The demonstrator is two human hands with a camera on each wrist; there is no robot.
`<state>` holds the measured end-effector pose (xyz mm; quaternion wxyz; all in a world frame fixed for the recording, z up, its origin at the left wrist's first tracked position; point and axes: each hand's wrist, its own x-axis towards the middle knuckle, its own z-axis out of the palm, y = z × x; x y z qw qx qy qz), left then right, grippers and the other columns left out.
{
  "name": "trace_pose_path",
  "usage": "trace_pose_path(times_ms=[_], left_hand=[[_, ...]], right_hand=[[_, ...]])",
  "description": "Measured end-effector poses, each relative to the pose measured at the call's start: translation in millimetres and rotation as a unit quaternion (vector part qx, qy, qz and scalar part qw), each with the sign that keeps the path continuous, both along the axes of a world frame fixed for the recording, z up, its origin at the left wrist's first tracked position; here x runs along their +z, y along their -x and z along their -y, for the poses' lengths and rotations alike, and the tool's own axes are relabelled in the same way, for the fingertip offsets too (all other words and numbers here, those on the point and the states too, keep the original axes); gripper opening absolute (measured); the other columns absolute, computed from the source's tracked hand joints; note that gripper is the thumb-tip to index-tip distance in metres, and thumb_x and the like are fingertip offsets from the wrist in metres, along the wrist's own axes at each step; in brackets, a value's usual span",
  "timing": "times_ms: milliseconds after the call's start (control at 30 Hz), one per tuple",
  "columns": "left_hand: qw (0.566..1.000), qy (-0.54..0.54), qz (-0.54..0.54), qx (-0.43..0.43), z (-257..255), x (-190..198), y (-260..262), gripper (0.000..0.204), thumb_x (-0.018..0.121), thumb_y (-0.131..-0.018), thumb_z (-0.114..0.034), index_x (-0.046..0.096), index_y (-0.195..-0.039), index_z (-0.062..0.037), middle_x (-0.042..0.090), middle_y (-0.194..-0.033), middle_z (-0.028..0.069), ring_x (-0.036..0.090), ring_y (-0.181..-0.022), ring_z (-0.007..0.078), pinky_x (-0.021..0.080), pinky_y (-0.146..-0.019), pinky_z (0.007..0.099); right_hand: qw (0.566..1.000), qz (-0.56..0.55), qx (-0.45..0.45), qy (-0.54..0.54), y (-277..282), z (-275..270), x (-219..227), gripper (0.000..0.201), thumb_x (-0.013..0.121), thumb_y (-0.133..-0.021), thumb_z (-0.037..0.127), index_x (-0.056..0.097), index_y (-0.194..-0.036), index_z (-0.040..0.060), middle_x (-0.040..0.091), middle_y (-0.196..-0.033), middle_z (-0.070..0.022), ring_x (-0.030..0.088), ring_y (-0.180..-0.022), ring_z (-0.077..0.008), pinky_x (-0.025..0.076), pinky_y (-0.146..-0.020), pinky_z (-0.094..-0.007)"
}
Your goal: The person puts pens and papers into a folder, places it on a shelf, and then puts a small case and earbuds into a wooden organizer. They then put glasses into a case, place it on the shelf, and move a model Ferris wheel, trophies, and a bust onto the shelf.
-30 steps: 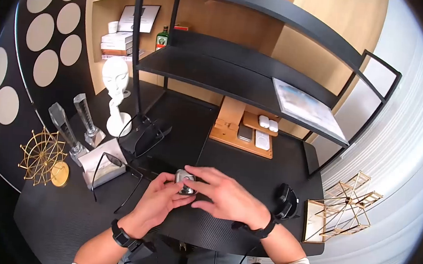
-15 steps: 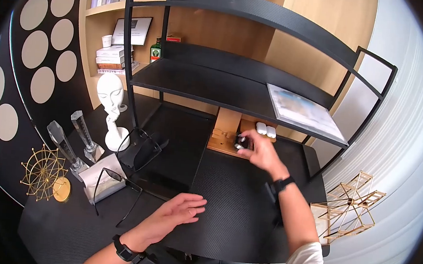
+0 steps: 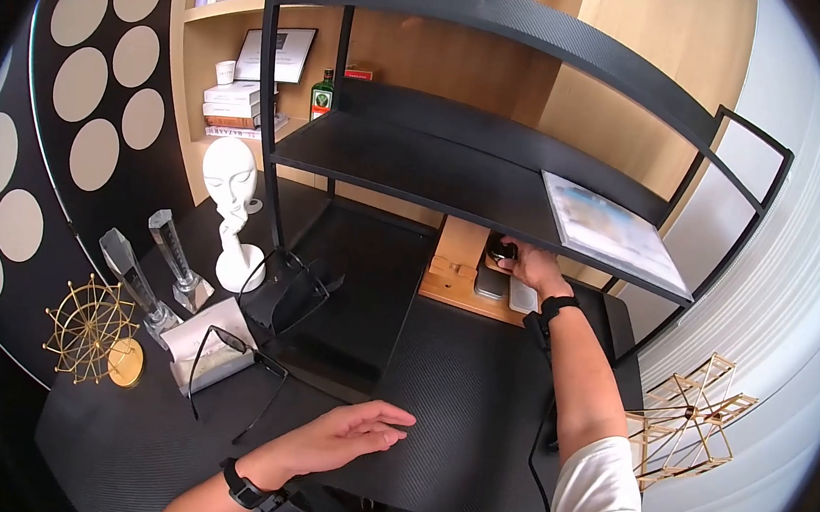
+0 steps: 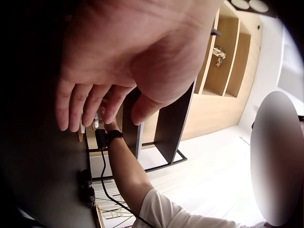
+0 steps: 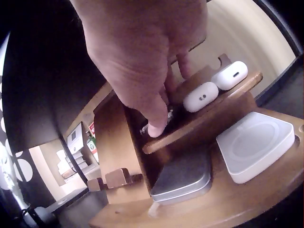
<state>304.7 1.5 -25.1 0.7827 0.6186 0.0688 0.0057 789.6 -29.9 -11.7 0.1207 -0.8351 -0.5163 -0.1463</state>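
Under the black shelf, my right hand [image 3: 536, 269] pinches a small dark, shiny object [image 3: 502, 252] at the upper tier of a wooden stand [image 3: 459, 245]. The right wrist view shows the thumb of this hand [image 5: 142, 57] at the left end of that tier [image 5: 190, 128], the object mostly hidden behind it. Beside it on the tier lie two white cases [image 5: 201, 97]. Below are a silver-edged grey slab [image 5: 183, 178] and a white square pad [image 5: 256, 145]. My left hand [image 3: 343, 436], palm up close in the left wrist view [image 4: 137, 52], holds nothing, fingers extended above the desk.
Eyeglasses [image 3: 271, 368] lean by a white box [image 3: 215, 342] on the left. Near them stand a white head figure [image 3: 230, 184], crystal trophies [image 3: 175, 252] and a gold wheel [image 3: 91, 327]. A gold frame ornament [image 3: 691, 413] is right; a cable [image 3: 537, 439] runs beside my right arm.
From beside my left hand, my right hand has carried the small object forward and right to the stand's upper tier. My left hand has let go and stays low over the desk.
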Motion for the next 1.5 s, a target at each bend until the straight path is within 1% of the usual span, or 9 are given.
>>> trace_pose_path(times_ms=[267, 333, 867, 1000, 1067, 1133, 1233, 1300, 1500], left_hand=[[0.999, -0.047, 0.008, -0.008, -0.2, -6.7, 1.2, 0.039, 0.059, -0.109, -0.021, 0.057, -0.144, -0.0047, 0.066, -0.128, 0.0081, 0.062, -0.121, 0.0135, 0.049, -0.101, 0.0273], [0.999, -0.049, 0.01, -0.005, 0.3, -3.2, 1.5, 0.038, 0.059, -0.109, -0.021, 0.057, -0.143, -0.0047, 0.067, -0.127, 0.008, 0.062, -0.121, 0.0135, 0.049, -0.101, 0.0274], [0.99, -0.126, 0.023, -0.062, -0.1, -7.8, -1.6, 0.037, 0.057, -0.11, -0.022, 0.057, -0.142, -0.003, 0.064, -0.132, 0.0087, 0.061, -0.126, 0.0163, 0.05, -0.104, 0.0308], [0.981, -0.178, 0.042, -0.065, -1.4, -5.1, 2.7, 0.038, 0.056, -0.11, -0.028, 0.057, -0.138, -0.0024, 0.067, -0.128, 0.0102, 0.063, -0.122, 0.0179, 0.053, -0.099, 0.0334], [0.976, -0.206, 0.031, -0.069, -5.2, 0.9, 4.4, 0.037, 0.057, -0.11, -0.029, 0.059, -0.136, -0.0026, 0.069, -0.124, 0.0107, 0.066, -0.118, 0.0182, 0.054, -0.097, 0.0335], [0.967, -0.239, 0.024, -0.082, -10.9, 8.7, 5.3, 0.036, 0.057, -0.11, -0.029, 0.06, -0.134, -0.0029, 0.071, -0.121, 0.0112, 0.068, -0.114, 0.0186, 0.055, -0.096, 0.0336], [0.954, -0.293, 0.026, -0.058, -14.0, 18.4, 14.5, 0.034, 0.059, -0.109, -0.03, 0.062, -0.129, -0.003, 0.074, -0.112, 0.0118, 0.071, -0.105, 0.0182, 0.057, -0.091, 0.0337], [0.947, -0.318, 0.055, 0.008, -16.3, 24.1, 20.2, 0.033, 0.06, -0.108, -0.03, 0.063, -0.127, -0.0031, 0.075, -0.108, 0.0116, 0.072, -0.099, 0.0173, 0.058, -0.087, 0.0332], [0.929, -0.365, 0.023, -0.062, -14.0, 22.5, 19.5, 0.037, 0.059, -0.108, -0.03, 0.061, -0.133, -0.0029, 0.073, -0.113, 0.015, 0.073, -0.102, 0.0204, 0.059, -0.089, 0.035]], right_hand=[[0.996, -0.013, 0.037, -0.079, 3.3, 12.8, -2.7, 0.058, 0.089, -0.078, 0.026, 0.068, -0.13, 0.0104, 0.068, -0.13, -0.0188, 0.059, -0.126, -0.0409, 0.046, -0.108, -0.0479], [0.99, -0.131, -0.007, -0.045, -2.5, 24.4, 4.3, 0.054, 0.087, -0.078, 0.021, 0.069, -0.127, 0.0085, 0.068, -0.13, -0.0205, 0.06, -0.124, -0.0426, 0.047, -0.107, -0.0482], [0.999, -0.019, 0.003, -0.048, -18.6, 43.3, -10.1, 0.032, 0.076, -0.086, 0.011, 0.075, -0.117, 0.009, 0.073, -0.121, -0.019, 0.065, -0.117, -0.041, 0.051, -0.105, -0.0474], [0.983, 0.036, 0.054, -0.172, 36.6, 38.0, 6.4, 0.022, 0.074, -0.087, 0.008, 0.074, -0.109, 0.0036, 0.075, -0.109, -0.0181, 0.07, -0.103, -0.0407, 0.055, -0.095, -0.0458], [0.969, -0.05, 0.177, -0.164, 87.3, 26.2, 13.8, 0.016, 0.077, -0.089, 0.011, 0.074, -0.102, 0.0011, 0.074, -0.095, -0.0157, 0.073, -0.086, -0.0285, 0.058, -0.079, -0.0368], [0.956, -0.199, 0.213, -0.037, 171.0, 20.7, 26.2, 0.032, 0.081, -0.09, 0.025, 0.074, -0.113, 0.0045, 0.075, -0.11, -0.0154, 0.074, -0.095, -0.0295, 0.059, -0.086, -0.0398], [0.936, -0.161, 0.308, 0.056, 255.5, 10.2, 5.6, 0.079, 0.083, -0.086, 0.043, 0.053, -0.147, 0.0035, 0.067, -0.132, -0.0205, 0.066, -0.119, -0.0349, 0.054, -0.103, -0.0439], [0.939, -0.118, 0.316, 0.076, 297.3, 5.0, 1.4, 0.088, 0.083, -0.081, 0.04, 0.047, -0.151, 0.0009, 0.066, -0.129, -0.0226, 0.065, -0.117, -0.0384, 0.053, -0.099, -0.0462], [0.948, -0.139, 0.268, 0.1, 318.5, -1.5, -14.1, 0.083, 0.089, -0.072, 0.034, 0.054, -0.142, 0.0055, 0.071, -0.111, -0.0226, 0.067, -0.108, -0.0407, 0.056, -0.092, -0.0465]])
